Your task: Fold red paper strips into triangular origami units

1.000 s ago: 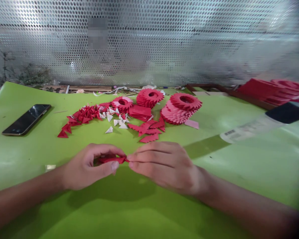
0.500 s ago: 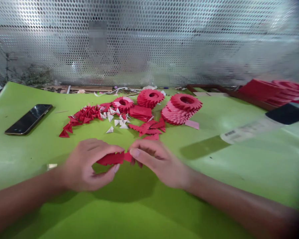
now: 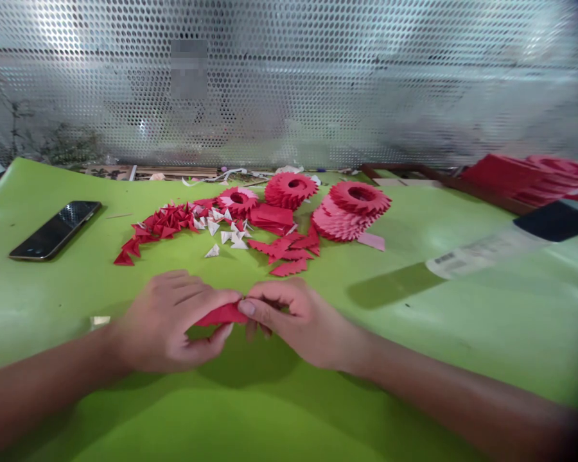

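Note:
Between my hands, above the green mat, is a folded red paper strip [image 3: 221, 314]. My left hand [image 3: 168, 321] grips it from the left, thumb below and fingers above, partly hiding it. The fingertips of my right hand [image 3: 298, 321] pinch its right end, close to the left fingertips. Just beyond my hands lie loose folded red paper pieces [image 3: 291, 256]. White folded paper triangles [image 3: 234, 237] and a heap of red folded triangles [image 3: 166, 221] are farther left.
Red and pink paper rings [image 3: 351, 212] stand at the back, near flat red papers [image 3: 272, 218]. A phone [image 3: 55, 231] lies left. A clear bottle with a black cap [image 3: 491, 247] lies right, before stacked red paper [image 3: 510, 176]. A perforated metal panel [image 3: 289, 83] closes the back.
My right hand has moved a little left, closing the gap to my left hand. The right end of the red paper is now between both hands' fingertips.

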Demonstrator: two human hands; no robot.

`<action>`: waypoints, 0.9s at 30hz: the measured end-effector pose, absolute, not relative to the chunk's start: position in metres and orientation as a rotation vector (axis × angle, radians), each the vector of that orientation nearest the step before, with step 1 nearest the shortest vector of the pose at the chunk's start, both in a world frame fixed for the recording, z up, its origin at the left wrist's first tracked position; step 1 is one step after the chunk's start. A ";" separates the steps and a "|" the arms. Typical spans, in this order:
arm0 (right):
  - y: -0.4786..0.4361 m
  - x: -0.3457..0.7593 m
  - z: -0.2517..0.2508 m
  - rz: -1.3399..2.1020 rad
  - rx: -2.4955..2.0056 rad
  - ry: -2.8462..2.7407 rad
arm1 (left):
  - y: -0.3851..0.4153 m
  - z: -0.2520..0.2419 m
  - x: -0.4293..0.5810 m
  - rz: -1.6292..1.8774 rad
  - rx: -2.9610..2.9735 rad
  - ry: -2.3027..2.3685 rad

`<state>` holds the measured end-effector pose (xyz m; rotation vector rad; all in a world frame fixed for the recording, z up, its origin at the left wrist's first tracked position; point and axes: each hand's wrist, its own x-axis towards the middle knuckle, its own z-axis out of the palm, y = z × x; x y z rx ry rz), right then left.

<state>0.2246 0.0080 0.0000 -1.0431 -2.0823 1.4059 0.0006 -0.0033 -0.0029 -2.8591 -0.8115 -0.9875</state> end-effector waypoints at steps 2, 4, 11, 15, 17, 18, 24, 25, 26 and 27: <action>0.009 0.226 0.001 1.419 -1.038 -2.094 | -0.003 -0.003 0.001 -0.958 -2.894 -0.812; 0.015 0.230 0.004 1.428 -1.018 -2.128 | -0.002 -0.002 0.000 -0.905 -2.914 -0.879; 0.071 0.270 0.018 0.794 -1.394 -2.069 | 0.004 -0.002 -0.003 -0.595 -2.897 -1.286; 0.087 0.279 0.024 0.033 -1.868 -2.370 | 0.006 -0.007 -0.002 -0.374 -3.066 -1.067; 0.083 0.272 0.030 -0.150 -1.905 -2.336 | 0.005 -0.010 -0.001 -0.365 -3.091 -0.997; 0.079 0.264 0.033 -0.150 -1.868 -2.330 | 0.005 -0.011 -0.001 -0.367 -3.097 -0.973; 0.070 0.179 0.044 0.124 -0.999 -2.778 | 0.007 -0.016 -0.004 -0.384 -3.093 -0.869; 0.075 0.162 0.044 0.108 -0.924 -2.792 | 0.007 -0.017 -0.004 -0.391 -3.087 -0.852; 0.082 0.145 0.043 0.110 -0.879 -2.809 | 0.008 -0.017 -0.004 -0.400 -3.083 -0.835; 0.089 0.129 0.042 0.118 -0.862 -2.819 | 0.008 -0.017 -0.004 -0.407 -3.082 -0.820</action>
